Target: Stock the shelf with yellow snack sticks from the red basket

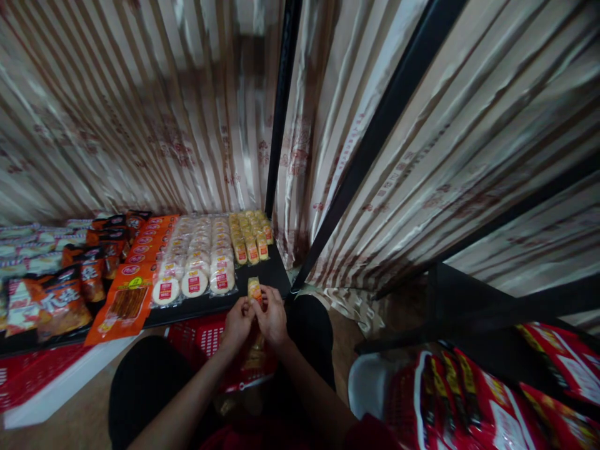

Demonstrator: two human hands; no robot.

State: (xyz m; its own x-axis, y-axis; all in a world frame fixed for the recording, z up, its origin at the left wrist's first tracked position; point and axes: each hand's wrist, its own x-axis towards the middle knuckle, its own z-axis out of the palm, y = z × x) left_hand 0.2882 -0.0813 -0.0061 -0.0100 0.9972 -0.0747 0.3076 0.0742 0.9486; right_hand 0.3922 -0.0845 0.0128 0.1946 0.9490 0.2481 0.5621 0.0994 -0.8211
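Observation:
Between both hands, in front of the shelf edge, is a small yellow snack packet (254, 289) with an orange-red label. My left hand (238, 324) pinches its lower left side. My right hand (273, 315) grips it from the right with thumb and fingers. Similar yellow packets (250, 240) stand in short rows at the right end of the black shelf (269, 275), just beyond my hands. Below my hands a red plastic basket (210, 340) sits between my knees, with more yellowish packets (255, 356) partly hidden by my arms.
Left along the shelf are rows of round white wrapped cakes (194, 283), orange snack bags (124, 303) and dark orange bags (65, 303). Black metal posts (356, 156) stand before striped curtains (187, 112). Red bags (473, 387) and a white stool or bin (365, 384) are at lower right.

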